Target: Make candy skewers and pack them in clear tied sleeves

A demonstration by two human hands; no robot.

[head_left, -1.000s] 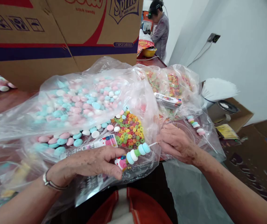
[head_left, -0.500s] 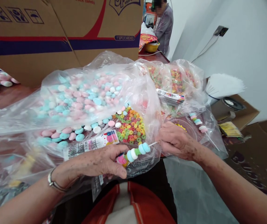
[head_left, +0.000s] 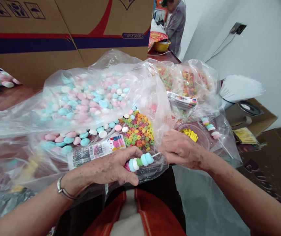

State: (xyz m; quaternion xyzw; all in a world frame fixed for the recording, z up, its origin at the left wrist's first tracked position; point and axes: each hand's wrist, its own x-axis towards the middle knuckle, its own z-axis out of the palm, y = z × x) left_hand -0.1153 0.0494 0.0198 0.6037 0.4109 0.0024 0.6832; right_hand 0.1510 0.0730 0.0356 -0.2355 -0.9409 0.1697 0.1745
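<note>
My left hand (head_left: 111, 168) is closed around the lower end of a candy skewer (head_left: 140, 160) strung with white, green and blue discs. My right hand (head_left: 179, 149) pinches the thin white stick at the skewer's other end. Both hands hover over an open clear bag of small coloured candy rings (head_left: 138, 129). Behind it lies a large clear bag of pink, blue and white candy discs (head_left: 86, 101).
A finished skewer (head_left: 211, 129) lies in plastic at right, near a small tub with yellow twist ties (head_left: 191, 133). More ring-candy bags (head_left: 184, 82), a stack of white sticks (head_left: 241, 87), big cardboard boxes (head_left: 57, 36) and a person (head_left: 176, 19) stand behind.
The camera has tilted down slightly. My hands have drawn closer together, and the skewer has shifted a little left, with my left fingers now covering more of its lower candies.
</note>
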